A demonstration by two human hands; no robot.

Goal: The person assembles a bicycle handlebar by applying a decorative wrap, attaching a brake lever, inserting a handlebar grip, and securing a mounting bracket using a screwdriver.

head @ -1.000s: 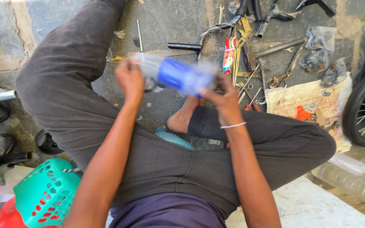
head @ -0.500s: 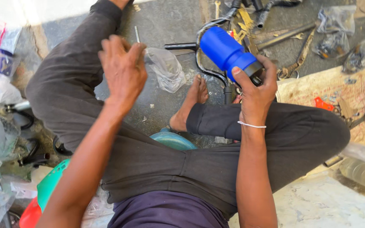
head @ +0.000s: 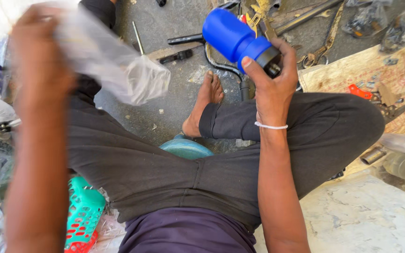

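Head view is showing the right hand (head: 270, 79) gripping a blue bottle (head: 237, 37) by its black cap end above the knee; probably light, stiff, smooth. The left hand (head: 38, 61) is clutching a flimsy clear plastic bag (head: 118, 70).

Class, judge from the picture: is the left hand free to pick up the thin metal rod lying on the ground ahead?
Probably not as things stand: the left hand is raised and holds a clear plastic bag, which hangs over the metal rod.

One blue bottle (head: 238, 38), one clear plastic bag (head: 118, 70), one teal basket (head: 83, 215), two hands
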